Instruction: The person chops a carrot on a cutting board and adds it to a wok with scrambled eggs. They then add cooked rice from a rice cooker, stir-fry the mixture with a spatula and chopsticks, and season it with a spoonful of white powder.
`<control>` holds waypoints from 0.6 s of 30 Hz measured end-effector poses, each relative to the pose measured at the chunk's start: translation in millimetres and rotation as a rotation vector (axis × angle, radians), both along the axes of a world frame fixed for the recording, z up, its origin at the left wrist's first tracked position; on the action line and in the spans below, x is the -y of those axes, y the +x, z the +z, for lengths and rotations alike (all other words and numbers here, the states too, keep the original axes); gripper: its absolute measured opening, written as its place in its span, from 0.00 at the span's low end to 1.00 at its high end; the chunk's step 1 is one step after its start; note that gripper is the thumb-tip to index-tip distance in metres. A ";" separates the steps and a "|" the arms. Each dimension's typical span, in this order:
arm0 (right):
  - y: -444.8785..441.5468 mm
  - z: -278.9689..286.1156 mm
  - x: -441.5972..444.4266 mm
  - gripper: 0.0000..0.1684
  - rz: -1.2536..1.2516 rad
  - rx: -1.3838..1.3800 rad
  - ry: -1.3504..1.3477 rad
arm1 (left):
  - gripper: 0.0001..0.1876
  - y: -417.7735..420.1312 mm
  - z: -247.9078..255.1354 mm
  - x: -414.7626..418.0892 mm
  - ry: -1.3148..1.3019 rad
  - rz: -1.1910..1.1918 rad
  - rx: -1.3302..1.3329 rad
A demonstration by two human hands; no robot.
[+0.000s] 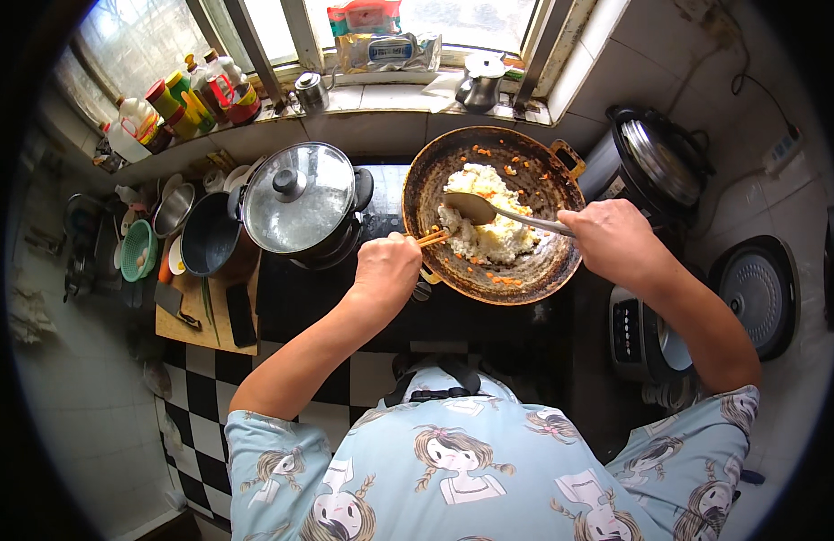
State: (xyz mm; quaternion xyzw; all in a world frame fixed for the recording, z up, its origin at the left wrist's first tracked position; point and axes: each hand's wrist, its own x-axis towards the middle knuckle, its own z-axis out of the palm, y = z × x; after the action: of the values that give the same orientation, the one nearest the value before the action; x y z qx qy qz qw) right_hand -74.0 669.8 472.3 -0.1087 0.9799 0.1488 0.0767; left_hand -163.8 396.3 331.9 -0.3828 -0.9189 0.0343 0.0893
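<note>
A wok (559, 270) with a browned, worn inner surface sits on the stove at the centre right. Inside lies a mound of rice (501, 237) with yellowish bits, and small orange pieces that look like diced carrot (503, 279) are scattered round it. My right hand (610, 240) grips the handle of a metal spatula (472, 207), whose blade rests against the rice. In my left hand (390, 266) are wooden chopsticks (432, 239), their tips at the left side of the rice, close to the spatula's blade.
A glass-lidded pot (299, 203) stands left of the wok. Further left are a dark pot (211, 237), a wooden cutting board (207, 331) with a cleaver (168, 301) and phone (240, 314), and a green basket (139, 250) of eggs. An open rice cooker (643, 338) stands right.
</note>
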 end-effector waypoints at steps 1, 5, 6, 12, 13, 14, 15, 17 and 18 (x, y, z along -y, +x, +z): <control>-2.5 -2.6 6.4 0.11 -0.023 0.011 0.026 | 0.02 1.1 2.9 0.3 0.004 -0.004 -0.002; -3.5 1.9 13.6 0.10 -0.060 -0.010 0.023 | 0.02 0.2 9.4 3.6 0.029 -0.016 -0.032; -4.3 6.4 9.3 0.11 -0.039 -0.033 -0.012 | 0.03 -3.1 7.1 6.1 -0.004 0.009 -0.018; 4.8 37.9 19.3 0.16 -0.063 -0.003 -0.021 | 0.02 -2.5 1.5 6.2 0.024 0.019 -0.021; 2.3 34.2 19.3 0.16 -0.057 0.007 -0.001 | 0.02 -2.2 1.2 5.0 0.036 0.013 -0.030; -1.8 29.2 18.7 0.16 -0.050 0.018 0.018 | 0.02 -2.1 0.7 3.9 0.043 0.008 -0.031; -5.6 25.8 19.5 0.17 -0.038 0.030 0.036 | 0.02 -1.5 -0.6 4.4 0.048 0.006 -0.029; -8.2 24.6 19.2 0.17 -0.017 0.018 0.020 | 0.02 -0.3 -2.7 6.0 0.053 0.010 -0.027; -8.9 23.2 17.2 0.17 -0.018 0.010 0.013 | 0.02 -0.7 -3.1 5.9 0.055 0.012 -0.029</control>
State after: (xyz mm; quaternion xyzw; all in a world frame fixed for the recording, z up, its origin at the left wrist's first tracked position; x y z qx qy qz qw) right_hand -82.8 652.6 495.5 -0.1003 0.9794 0.1540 0.0838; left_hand -164.4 390.4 328.8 -0.3743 -0.9203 0.0151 0.1130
